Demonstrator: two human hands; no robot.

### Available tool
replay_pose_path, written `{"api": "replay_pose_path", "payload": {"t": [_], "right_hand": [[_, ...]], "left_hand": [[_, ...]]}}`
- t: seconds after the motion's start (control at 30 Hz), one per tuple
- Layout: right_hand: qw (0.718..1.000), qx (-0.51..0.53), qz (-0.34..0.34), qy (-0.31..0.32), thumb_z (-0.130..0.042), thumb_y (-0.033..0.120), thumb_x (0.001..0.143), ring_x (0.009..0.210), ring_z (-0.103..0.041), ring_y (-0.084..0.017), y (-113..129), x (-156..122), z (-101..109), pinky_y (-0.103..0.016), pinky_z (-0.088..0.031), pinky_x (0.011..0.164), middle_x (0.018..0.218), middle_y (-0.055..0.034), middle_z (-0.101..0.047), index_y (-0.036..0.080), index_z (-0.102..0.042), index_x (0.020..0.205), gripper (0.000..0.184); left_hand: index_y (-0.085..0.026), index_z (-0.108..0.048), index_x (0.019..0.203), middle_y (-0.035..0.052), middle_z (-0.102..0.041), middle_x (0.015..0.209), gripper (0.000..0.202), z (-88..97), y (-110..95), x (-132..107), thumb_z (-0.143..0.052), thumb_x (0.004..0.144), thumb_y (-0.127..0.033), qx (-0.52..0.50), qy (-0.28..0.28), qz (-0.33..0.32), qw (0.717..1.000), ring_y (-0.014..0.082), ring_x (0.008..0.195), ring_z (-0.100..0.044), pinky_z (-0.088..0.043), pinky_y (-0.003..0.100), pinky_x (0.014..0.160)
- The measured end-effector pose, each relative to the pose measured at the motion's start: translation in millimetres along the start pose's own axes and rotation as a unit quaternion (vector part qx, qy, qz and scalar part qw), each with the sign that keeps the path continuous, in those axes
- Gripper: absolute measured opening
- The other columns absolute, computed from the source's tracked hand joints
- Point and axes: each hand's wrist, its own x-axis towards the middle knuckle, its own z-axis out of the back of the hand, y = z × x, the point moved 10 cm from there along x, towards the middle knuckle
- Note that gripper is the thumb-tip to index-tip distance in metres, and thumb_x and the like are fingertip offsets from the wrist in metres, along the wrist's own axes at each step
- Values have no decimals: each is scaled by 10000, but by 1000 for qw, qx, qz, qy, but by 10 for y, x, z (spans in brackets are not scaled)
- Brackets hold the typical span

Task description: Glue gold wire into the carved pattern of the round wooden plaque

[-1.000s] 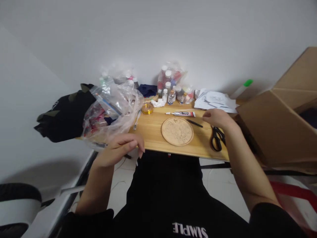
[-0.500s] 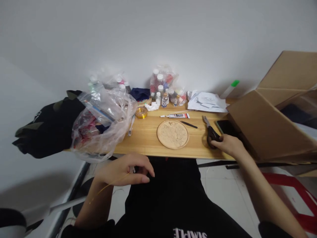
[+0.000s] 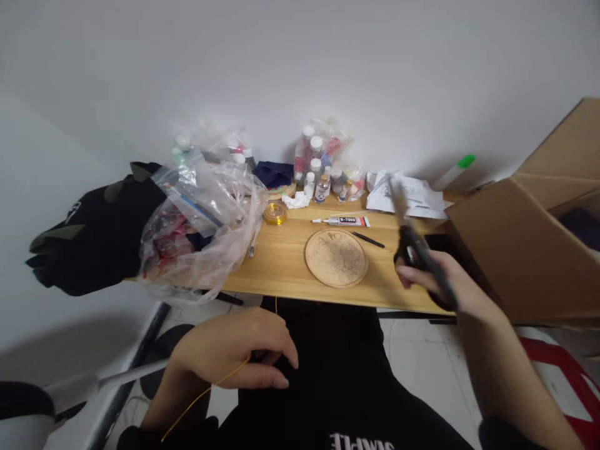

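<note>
one table (image 3: 281, 265) — thread (image 3: 187, 407) across left hand (image 3: 234, 347), one pair of scissors (image 3: 415, 240) in right (image 3: 462, 284)

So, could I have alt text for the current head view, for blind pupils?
The right hand holds blurred black scissors above a wooden table, while a thin yellow strand runs by the left hand. On the table are a round wooden board with line drawing, a tube marked B-7000 and small bottles.

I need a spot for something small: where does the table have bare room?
Bare wood shows between the plastic bag and the wooden disc, nearer than the gold spool; another patch lies between the disc and the right hand. Bottles crowd the back, the bag the left, the cardboard box the right.
</note>
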Motion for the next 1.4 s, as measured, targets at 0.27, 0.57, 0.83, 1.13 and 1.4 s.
{"api": "replay_pose_path", "payload": {"t": [0.27, 0.57, 0.83, 1.13, 1.4], "right_hand": [[879, -403, 216, -136, -570, 352, 760, 900, -517, -289, 905, 675, -207, -403, -317, 850, 903, -145, -632, 159, -557, 874, 224], [847, -427, 289, -130, -459, 204, 897, 904, -484, -262, 1270, 1270, -596, -384, -303, 854, 924, -121, -611, 168, -603, 937, 154], [832, -426, 338, -109, -213, 191, 1013, 914, -499, -225, 1501, 1510, -738, -351, -308, 849, 908, -85, -633, 189, -618, 951, 410], [839, -404, 351, -99, -159, 171, 1016, 883, -520, -204, 1488, 1559, -698, -352, -335, 791, 848, -72, -623, 216, -622, 939, 471], [853, -381, 346, -86, -177, 184, 1011, 922, -521, -217, 1452, 1576, -708, -381, -349, 822, 854, -79, -616, 225, -629, 974, 455]], "left_hand": [[-170, -661, 981, 12, -609, 658, 283, 122, -86, -91, -496, 981, -399, -5, -61, -10, 998, 129, 668, -562, -431, 245, 649], [-178, -669, 965, 24, -592, 605, 270, 309, -207, -193, -480, 986, -369, -36, -113, -38, 992, 132, 613, -550, -418, 256, 604], [-173, -669, 961, 22, -602, 608, 266, 263, -213, -195, -498, 979, -377, -38, -115, -35, 992, 133, 621, -557, -426, 258, 618], [-188, -668, 974, 31, -625, 626, 233, 214, -198, -211, -509, 970, -358, -54, -103, -32, 993, 145, 639, -574, -445, 272, 642], [-182, -661, 966, 46, -630, 627, 252, 216, -242, -199, -485, 976, -361, -57, -106, -51, 991, 156, 629, -577, -439, 284, 622]]}}
